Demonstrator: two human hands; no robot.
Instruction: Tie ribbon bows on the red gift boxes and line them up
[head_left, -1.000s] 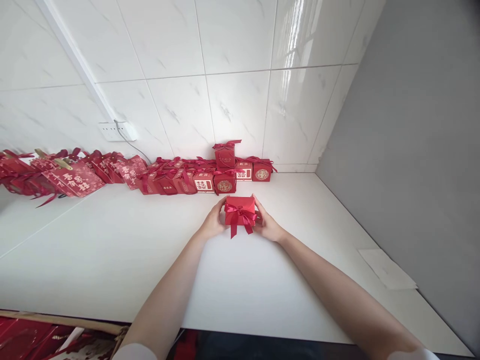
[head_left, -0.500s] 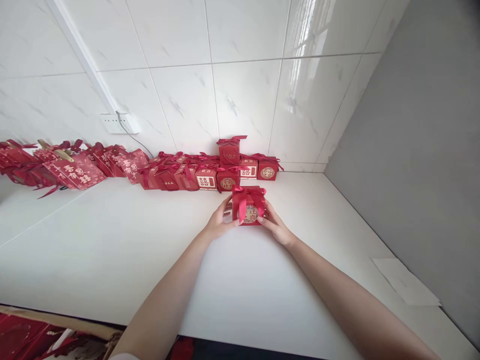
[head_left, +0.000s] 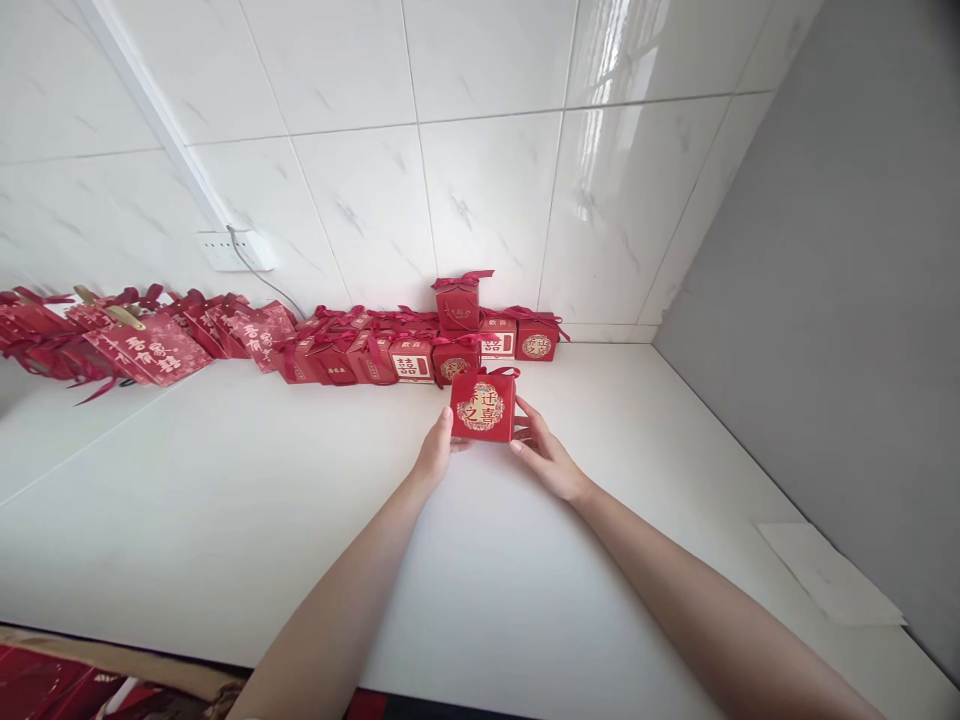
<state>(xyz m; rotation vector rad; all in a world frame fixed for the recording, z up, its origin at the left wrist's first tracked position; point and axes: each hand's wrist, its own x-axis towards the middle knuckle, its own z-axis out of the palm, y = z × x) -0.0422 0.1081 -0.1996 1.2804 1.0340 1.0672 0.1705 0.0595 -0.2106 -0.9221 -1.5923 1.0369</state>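
White counter (head_left: 480, 580), tiled wall (head_left: 360, 190). Red gift box (head_left: 483, 408) sits near the box row (head_left: 412, 364). I judge left hand (head_left: 435, 450) and right hand (head_left: 553, 464), both half-curled, grip opposite sides to steady it, leaving its front uncovered.

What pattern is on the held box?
The box is red with a round gold emblem, clearest in the head view.

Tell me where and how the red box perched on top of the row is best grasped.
Probably by its left and right sides, coming from the front: the red box rises above its neighbours, leaving the upper sides exposed. The tiled wall is behind, and the ribbon bow looks floppy.
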